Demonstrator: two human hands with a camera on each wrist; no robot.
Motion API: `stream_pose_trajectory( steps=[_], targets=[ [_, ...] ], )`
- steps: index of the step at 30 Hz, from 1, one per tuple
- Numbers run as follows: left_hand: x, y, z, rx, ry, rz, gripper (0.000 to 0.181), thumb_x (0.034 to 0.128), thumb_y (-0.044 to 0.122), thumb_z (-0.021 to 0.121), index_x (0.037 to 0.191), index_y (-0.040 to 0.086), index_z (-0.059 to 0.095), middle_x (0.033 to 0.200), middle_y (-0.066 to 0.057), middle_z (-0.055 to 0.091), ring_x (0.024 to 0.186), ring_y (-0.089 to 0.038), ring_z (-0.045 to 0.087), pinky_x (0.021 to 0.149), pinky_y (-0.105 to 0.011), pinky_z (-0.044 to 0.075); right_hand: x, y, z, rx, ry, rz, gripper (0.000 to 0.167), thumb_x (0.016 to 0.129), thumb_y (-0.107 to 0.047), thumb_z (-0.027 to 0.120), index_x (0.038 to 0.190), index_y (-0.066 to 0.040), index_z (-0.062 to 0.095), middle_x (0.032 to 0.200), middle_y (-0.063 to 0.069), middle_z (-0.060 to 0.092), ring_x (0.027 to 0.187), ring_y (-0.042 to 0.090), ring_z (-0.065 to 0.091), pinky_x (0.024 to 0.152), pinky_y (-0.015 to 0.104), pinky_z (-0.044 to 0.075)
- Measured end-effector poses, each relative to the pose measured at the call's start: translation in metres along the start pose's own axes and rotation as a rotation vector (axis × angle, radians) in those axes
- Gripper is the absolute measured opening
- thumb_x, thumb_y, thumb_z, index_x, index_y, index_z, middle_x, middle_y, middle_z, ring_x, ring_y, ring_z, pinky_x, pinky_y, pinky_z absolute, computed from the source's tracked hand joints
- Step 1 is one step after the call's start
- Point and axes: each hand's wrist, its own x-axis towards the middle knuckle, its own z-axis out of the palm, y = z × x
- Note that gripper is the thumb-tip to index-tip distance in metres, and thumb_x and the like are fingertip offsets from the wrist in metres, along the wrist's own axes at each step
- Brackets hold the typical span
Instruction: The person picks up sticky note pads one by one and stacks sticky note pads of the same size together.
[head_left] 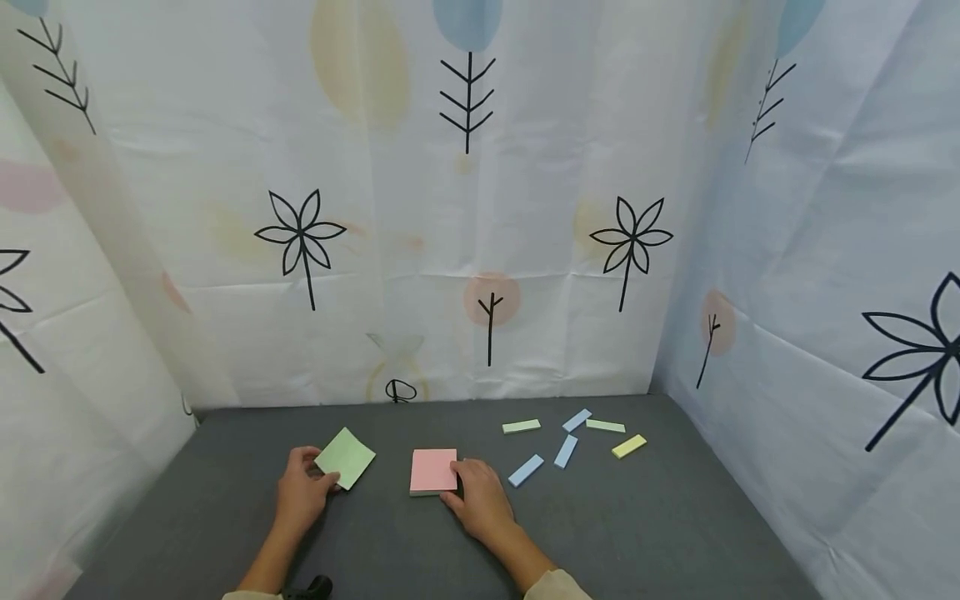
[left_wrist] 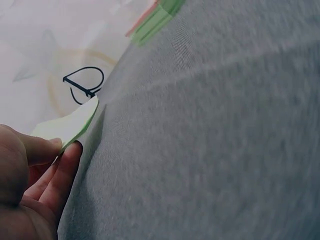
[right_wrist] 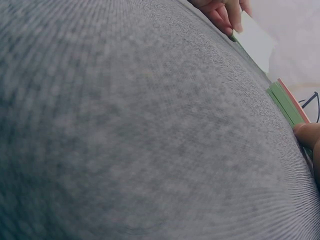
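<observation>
The pink-topped sticky-note stack [head_left: 433, 471], green layers showing under its top sheet, lies flat on the gray surface [head_left: 405, 546], and the right hand [head_left: 483, 502] grips its right side at the near corner. The hands are apart: left of the stack, the left hand [head_left: 302, 497] pinches a green sticky note [head_left: 346, 458] by its near edge, thumb against fingers, the note tilted; whether it is one sheet or several I cannot tell. Good handling here, I judge, means a light pinch close to the edge so the note does not crease, and steady, even pressure on the stack so its layers stay squared. Gray cloth separates note and stack, leaving the left hand room to move sideways, and more spreads toward the person in front of the stack. Beyond the stack the far edge meets the patterned curtain [head_left: 547, 208]. To its right, a blue strip [head_left: 526, 471] lies near the right hand, so swinging that way could scatter it.
</observation>
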Motion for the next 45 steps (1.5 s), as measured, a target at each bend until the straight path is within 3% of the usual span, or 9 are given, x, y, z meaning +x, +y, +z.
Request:
stream_pose_trajectory(
  steps=[6, 11, 16, 21, 31, 40, 45],
  targets=[
    [0.000, 0.000, 0.007, -0.227, -0.040, -0.080, 0.053, 0.0838, -0.009, 0.068, 0.130, -0.007, 0.042, 0.099, -0.025, 0.060, 0.067, -0.019, 0.064, 0.061, -0.029, 0.055, -0.001, 0.000, 0.000, 0.002, -0.006, 0.002, 0.043, 0.083, -0.030, 0.077, 0.117, -0.008, 0.065, 0.113, 0.006, 0.066, 0.112, 0.023, 0.057, 0.100, 0.040, 0.041],
    [-0.002, 0.007, 0.014, -0.392, -0.112, -0.151, 0.054, 0.0850, -0.008, 0.068, 0.133, -0.004, 0.045, 0.094, -0.014, 0.062, 0.073, -0.015, 0.063, 0.067, -0.030, 0.057, 0.000, 0.000, 0.000, -0.009, 0.002, -0.006, 0.042, 0.083, -0.030, 0.077, 0.116, -0.008, 0.065, 0.113, 0.005, 0.066, 0.112, 0.022, 0.057, 0.099, 0.040, 0.041],
    [-0.004, 0.014, 0.023, -0.466, -0.152, -0.190, 0.055, 0.0851, -0.006, 0.069, 0.135, -0.002, 0.047, 0.092, -0.010, 0.063, 0.072, -0.016, 0.063, 0.067, -0.030, 0.056, -0.001, 0.000, 0.001, -0.022, 0.023, -0.025, 0.042, 0.082, -0.030, 0.078, 0.115, -0.008, 0.066, 0.111, 0.006, 0.066, 0.110, 0.023, 0.058, 0.098, 0.040, 0.042],
    [-0.007, 0.020, 0.033, -0.495, -0.167, -0.185, 0.056, 0.0847, -0.006, 0.070, 0.137, -0.002, 0.049, 0.091, -0.010, 0.065, 0.072, -0.018, 0.064, 0.066, -0.030, 0.056, -0.001, 0.000, 0.001, -0.021, 0.020, -0.017, 0.042, 0.082, -0.029, 0.079, 0.115, -0.008, 0.066, 0.112, 0.006, 0.066, 0.110, 0.023, 0.058, 0.097, 0.040, 0.043],
    [-0.010, 0.027, 0.053, -0.421, -0.222, -0.149, 0.051, 0.0851, -0.004, 0.069, 0.134, -0.002, 0.054, 0.099, -0.017, 0.065, 0.075, -0.023, 0.065, 0.063, -0.034, 0.056, -0.001, -0.001, -0.001, -0.009, 0.012, 0.001, 0.042, 0.082, -0.027, 0.079, 0.116, -0.007, 0.066, 0.113, 0.006, 0.066, 0.111, 0.023, 0.057, 0.099, 0.040, 0.042],
    [-0.006, 0.037, 0.066, -0.164, -0.190, -0.027, 0.045, 0.0807, -0.006, 0.071, 0.125, -0.004, 0.061, 0.101, -0.018, 0.062, 0.072, -0.020, 0.060, 0.061, -0.032, 0.055, -0.001, -0.001, -0.001, -0.006, 0.002, 0.006, 0.044, 0.081, -0.027, 0.080, 0.117, -0.006, 0.065, 0.113, 0.007, 0.066, 0.111, 0.024, 0.057, 0.098, 0.041, 0.042],
    [-0.004, 0.042, 0.074, -0.051, -0.147, 0.042, 0.045, 0.0792, -0.002, 0.074, 0.123, 0.000, 0.062, 0.103, -0.014, 0.063, 0.081, -0.022, 0.064, 0.063, -0.033, 0.051, -0.001, -0.002, -0.001, -0.008, 0.002, 0.010, 0.044, 0.081, -0.029, 0.080, 0.117, -0.008, 0.065, 0.113, 0.006, 0.066, 0.111, 0.024, 0.057, 0.098, 0.041, 0.043]
  ],
)
